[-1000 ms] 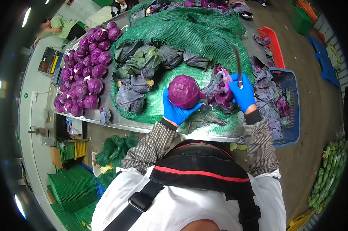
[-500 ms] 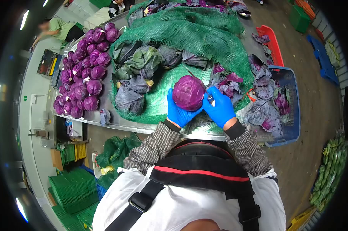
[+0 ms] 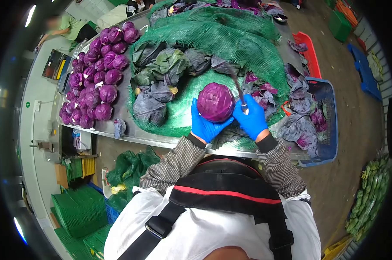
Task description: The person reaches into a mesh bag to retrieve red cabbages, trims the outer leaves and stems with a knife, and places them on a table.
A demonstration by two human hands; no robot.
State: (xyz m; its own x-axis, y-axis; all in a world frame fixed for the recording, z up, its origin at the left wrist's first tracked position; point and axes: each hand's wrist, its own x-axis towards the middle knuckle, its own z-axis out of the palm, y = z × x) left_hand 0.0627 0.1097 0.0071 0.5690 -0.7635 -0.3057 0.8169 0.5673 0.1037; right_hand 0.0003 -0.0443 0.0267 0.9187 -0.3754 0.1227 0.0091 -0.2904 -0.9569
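Note:
A peeled red cabbage [image 3: 215,102] rests in my left hand [image 3: 204,125], whose blue-gloved fingers cup it from the left and below. My right hand [image 3: 251,120], gloved too, is closed round the handle of a knife [image 3: 244,106]; its thin blade points up and away, just right of the cabbage. Right-hand fingers are close against the cabbage's lower right side. Beneath lies a green mesh sack [image 3: 191,41], spread over the metal table [image 3: 131,135]. Several cabbages with dull outer leaves [image 3: 148,108] sit on the mesh to the left, and torn purple leaves [image 3: 265,102] lie to the right.
Trimmed red cabbages [image 3: 92,93] are heaped on the table's left end. A blue crate [image 3: 334,117] with loose leaves stands at the right edge, a red crate [image 3: 309,47] behind it. Green crates [image 3: 79,212] are stacked at lower left. Another person [image 3: 72,27] leans at far left.
The knife has swung from pointing up-left behind the cabbage to standing more upright at its right. The cabbage is turned slightly in my left hand, and the whole view has shifted a little.

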